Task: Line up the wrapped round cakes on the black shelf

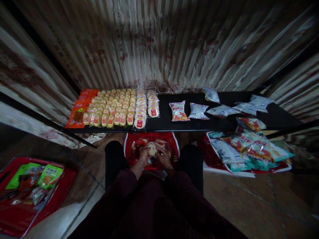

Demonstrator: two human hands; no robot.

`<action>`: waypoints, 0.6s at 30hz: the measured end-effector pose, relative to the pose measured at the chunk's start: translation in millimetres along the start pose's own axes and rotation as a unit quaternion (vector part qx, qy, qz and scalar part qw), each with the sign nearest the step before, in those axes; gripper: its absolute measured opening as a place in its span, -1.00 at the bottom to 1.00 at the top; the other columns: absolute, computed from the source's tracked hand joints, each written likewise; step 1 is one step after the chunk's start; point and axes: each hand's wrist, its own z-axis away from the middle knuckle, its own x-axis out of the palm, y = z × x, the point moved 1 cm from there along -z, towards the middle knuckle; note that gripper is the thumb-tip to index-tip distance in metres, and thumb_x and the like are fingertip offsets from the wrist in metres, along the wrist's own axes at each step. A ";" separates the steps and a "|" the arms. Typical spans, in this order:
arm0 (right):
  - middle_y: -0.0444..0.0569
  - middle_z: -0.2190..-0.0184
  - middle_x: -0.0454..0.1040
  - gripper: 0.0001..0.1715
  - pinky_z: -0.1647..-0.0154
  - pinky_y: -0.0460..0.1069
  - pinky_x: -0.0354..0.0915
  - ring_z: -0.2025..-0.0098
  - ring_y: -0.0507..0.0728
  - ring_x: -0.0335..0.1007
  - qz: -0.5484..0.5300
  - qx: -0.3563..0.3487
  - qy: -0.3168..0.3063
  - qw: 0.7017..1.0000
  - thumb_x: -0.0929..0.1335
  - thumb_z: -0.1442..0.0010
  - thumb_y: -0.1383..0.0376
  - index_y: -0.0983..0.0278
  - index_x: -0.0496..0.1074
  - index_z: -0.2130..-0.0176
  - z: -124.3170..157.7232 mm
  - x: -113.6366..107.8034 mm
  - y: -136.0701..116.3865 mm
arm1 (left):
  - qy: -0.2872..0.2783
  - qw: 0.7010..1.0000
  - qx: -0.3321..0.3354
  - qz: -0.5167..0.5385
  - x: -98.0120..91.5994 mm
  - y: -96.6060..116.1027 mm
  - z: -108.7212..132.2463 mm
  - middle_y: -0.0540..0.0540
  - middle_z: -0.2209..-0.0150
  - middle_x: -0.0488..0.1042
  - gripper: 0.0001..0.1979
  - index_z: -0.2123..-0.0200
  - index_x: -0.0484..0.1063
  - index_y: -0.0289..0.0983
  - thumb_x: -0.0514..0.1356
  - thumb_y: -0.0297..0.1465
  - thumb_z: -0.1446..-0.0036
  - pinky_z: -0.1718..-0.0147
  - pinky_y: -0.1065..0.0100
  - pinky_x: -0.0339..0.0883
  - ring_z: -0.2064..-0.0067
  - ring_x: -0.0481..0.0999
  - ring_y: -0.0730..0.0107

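Note:
Over a red basket (176, 146) between the knees, my left hand (144, 156) and my right hand (163, 156) hold a round, pale packaged cracker (152, 149) between them. The fingers of both hands are closed on its edges. More small packets (160, 143) lie in the basket below. On the black shelf (164, 124) just beyond stand two columns of the same kind of round packets (140, 122), overlapping one another. To their left are rows of small yellow wrapped cakes (109, 120).
An orange packet (81, 108) lies at the shelf's left end; several chip bags (178, 111) are spread along its right. A basket heaped with chip bags (259, 146) stands at right. Another red basket (62, 189) with snacks is at left. Curtains (139, 43) hang behind.

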 end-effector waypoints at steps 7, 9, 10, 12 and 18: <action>-0.11 0.37 0.57 -0.75 0.05 0.11 0.36 0.15 0.20 0.46 0.001 0.068 -0.022 0.997 0.46 0.17 0.20 0.19 0.53 0.37 3.3 3.5 4.0 | -0.038 0.999 0.017 -0.033 6.1 2.7 9.1 -0.12 0.34 0.53 -0.79 0.31 0.45 -0.28 0.28 -0.36 0.08 0.28 0.36 0.36 0.26 0.51 0.32; -0.08 0.35 0.57 -0.72 0.07 0.09 0.37 0.17 0.20 0.47 0.002 0.080 -0.027 0.996 0.46 0.13 0.13 0.21 0.54 0.37 4.4 3.3 2.9 | -0.049 0.998 0.023 -0.044 6.4 2.4 9.6 -0.14 0.29 0.54 -0.82 0.32 0.46 -0.28 0.26 -0.38 0.06 0.22 0.37 0.35 0.20 0.51 0.31; -0.07 0.34 0.57 -0.70 0.08 0.08 0.37 0.17 0.19 0.47 0.000 0.082 -0.029 0.996 0.45 0.10 0.09 0.22 0.54 0.37 4.9 3.0 1.6 | -0.044 0.997 0.027 -0.049 6.0 1.9 9.4 -0.13 0.26 0.54 -0.84 0.32 0.47 -0.27 0.24 -0.41 0.05 0.21 0.38 0.35 0.17 0.50 0.32; -0.04 0.30 0.57 -0.67 0.10 0.05 0.38 0.17 0.19 0.47 -0.009 0.085 -0.038 0.996 0.45 0.07 0.04 0.21 0.55 0.35 6.2 2.7 -2.2 | -0.032 0.997 0.034 -0.057 5.0 0.1 8.6 -0.13 0.21 0.55 -0.83 0.31 0.48 -0.27 0.21 -0.48 0.05 0.19 0.39 0.34 0.14 0.49 0.33; 0.00 0.26 0.57 -0.58 0.22 0.02 0.41 0.22 0.17 0.49 -0.015 0.090 -0.070 0.993 0.48 0.09 0.01 0.23 0.54 0.29 9.6 4.8 -9.7 | -0.054 0.995 0.047 -0.065 4.7 -4.6 5.3 -0.16 0.24 0.56 -0.80 0.34 0.52 -0.30 0.19 -0.57 0.10 0.14 0.35 0.33 0.17 0.51 0.31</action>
